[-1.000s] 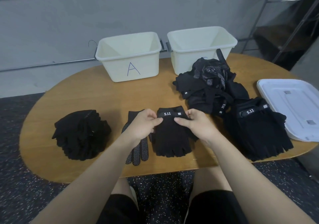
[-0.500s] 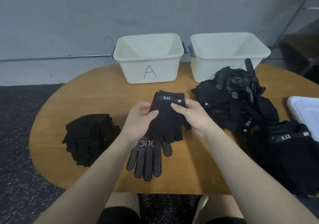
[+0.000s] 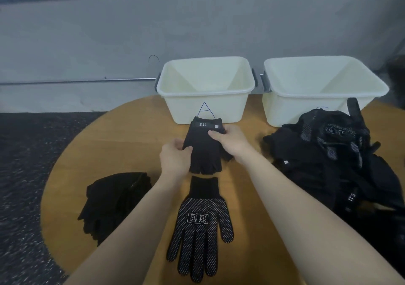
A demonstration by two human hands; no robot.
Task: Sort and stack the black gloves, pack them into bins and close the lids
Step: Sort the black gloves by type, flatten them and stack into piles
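- Gloves in black are seen in the head view at 4 places on the wooden table [image 3: 122, 144].
- 1 fingerless glove [image 3: 205, 147], marked 5.11 on its cuff band, is held above the table near the centre, its cuff toward 12 o'clock and its cut finger ends toward 6 o'clock.
- This glove is pinched at its 9 o'clock edge by the left hand [image 3: 175, 157], thumb on top and fingers curled underneath.
- The 3 o'clock side of the glove is gripped by the right hand [image 3: 230, 141], with the thumb laid across the fabric just below the cuff band and the fingers wrapped behind.
- A dotted glove [image 3: 201, 225] with a white printed emblem is laid flat at 6 o'clock of the held glove, apart from it, fingers toward 6 o'clock.
- A stack of dark gloves [image 3: 116, 199] is set at 8 o'clock, near the table edge.
- A loose pile of unsorted gloves [image 3: 324, 153] is spread at 3 o'clock, touching the front of the right bin.
- 2 cream bins are placed side by side at 12 o'clock: bin A [image 3: 206, 87], lettered on its front, and the right bin [image 3: 324, 85]; both are open, with no glove visible inside.
- The cuff of the held glove is overlapped in the picture with the lower front wall of bin A; whether contact is made cannot be told.
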